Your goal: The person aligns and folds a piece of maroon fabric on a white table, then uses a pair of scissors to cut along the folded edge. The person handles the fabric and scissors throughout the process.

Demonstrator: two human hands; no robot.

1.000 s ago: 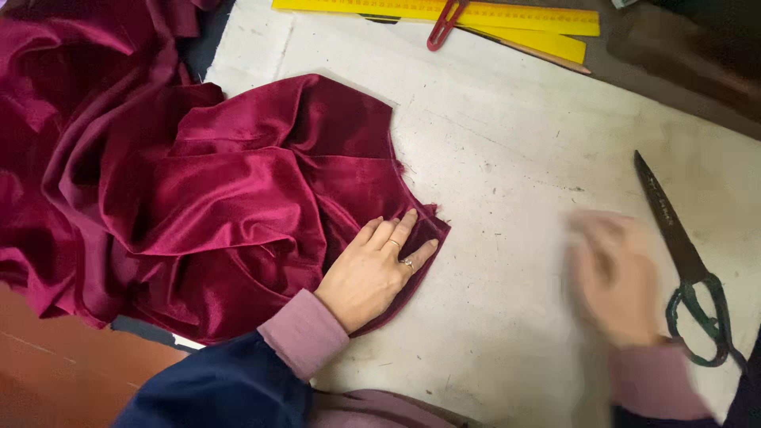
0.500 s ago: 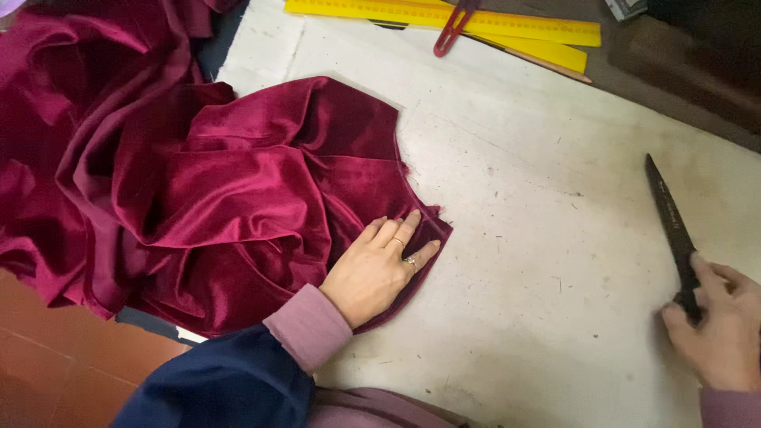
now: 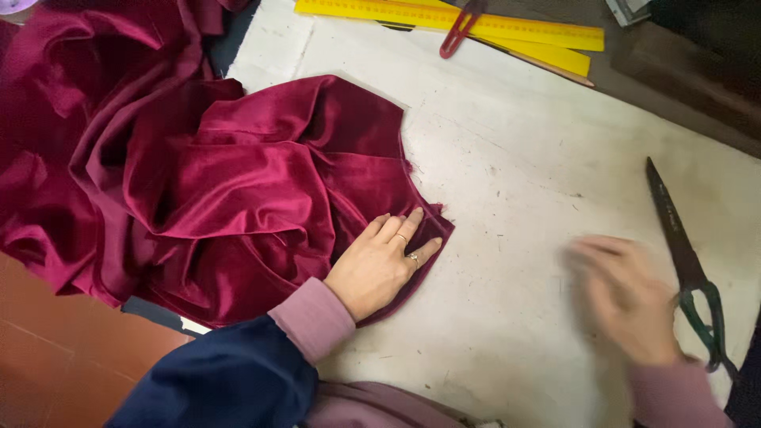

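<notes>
Pressing crimson velvet (image 3: 261,190) flat, left hand (image 3: 380,265) open; right hand (image 3: 626,297) blurred, unclear beside scissors (image 3: 686,261).

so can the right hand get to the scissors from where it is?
Probably yes. The right hand, blurred, is just left of the scissors on the white table, with nothing visible between them.
</notes>
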